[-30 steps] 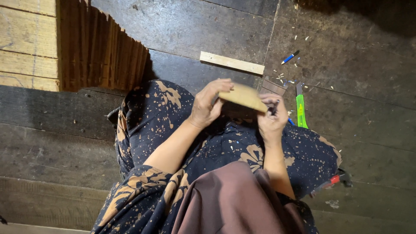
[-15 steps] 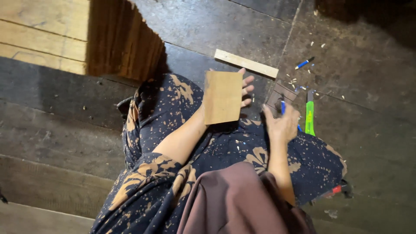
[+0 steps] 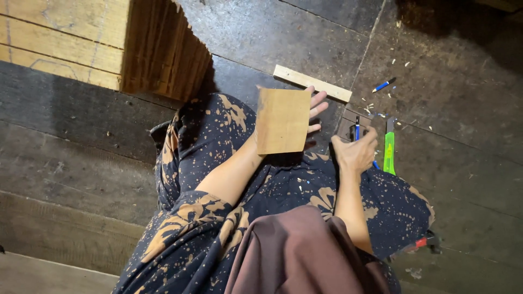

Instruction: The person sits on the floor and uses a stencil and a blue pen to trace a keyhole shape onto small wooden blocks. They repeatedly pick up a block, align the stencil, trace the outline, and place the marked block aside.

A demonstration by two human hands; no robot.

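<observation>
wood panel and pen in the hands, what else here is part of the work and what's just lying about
In hand: left hand holds the wood panel; right hand holds a blue pen.

Lying about: wooden strip, green utility knife, second blue pen, stacked planks.

Dark navy garment (image 3: 207, 163), tan floral splatter print; maroon-brown cloth (image 3: 299, 256); bare forearms.

left hand (image 3: 316, 111) mostly hidden behind wooden panel (image 3: 282, 121), only fingertips showing, blue pen (image 3: 357, 130) largely covered by right hand (image 3: 355, 152), red-handled tool (image 3: 424, 242) half under skirt (image 3: 305, 185), stacked boards (image 3: 65, 38) cut by frame edge
</observation>
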